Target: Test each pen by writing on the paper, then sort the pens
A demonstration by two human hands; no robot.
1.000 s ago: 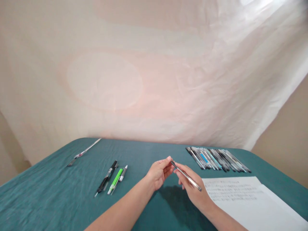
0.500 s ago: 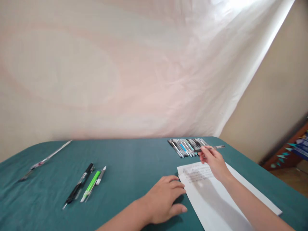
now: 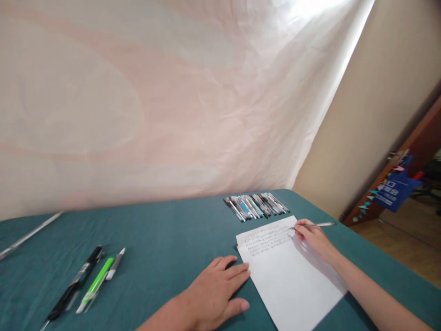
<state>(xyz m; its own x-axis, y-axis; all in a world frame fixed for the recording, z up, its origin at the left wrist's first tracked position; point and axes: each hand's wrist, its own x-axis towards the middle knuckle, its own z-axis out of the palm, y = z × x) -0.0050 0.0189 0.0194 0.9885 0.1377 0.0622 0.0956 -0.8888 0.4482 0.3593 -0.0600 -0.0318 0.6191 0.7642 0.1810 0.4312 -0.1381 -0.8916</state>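
A pen (image 3: pixel 320 225) with a clear barrel is pinched in my right hand (image 3: pixel 315 240), its tip over the upper right of the paper (image 3: pixel 285 282). Rows of handwriting cover the top part of that white sheet, and the lower part is blank. My left hand (image 3: pixel 218 292) lies with fingers apart on the green tablecloth, fingertips at the sheet's left edge. Beyond the paper, a row of several pens (image 3: pixel 257 206) lies side by side.
To the left lie a black pen (image 3: pixel 74 287), a green highlighter (image 3: pixel 95 284) and a short white-and-grey pen (image 3: pixel 115 264). A long thin rod (image 3: pixel 31 234) rests at the far left. Behind the table (image 3: pixel 155 239) hangs a pale curtain (image 3: pixel 193 115).
My right hand has come from near the row of pens down onto the paper, pen still held. My left hand stays by the sheet's edge. The view has turned right.
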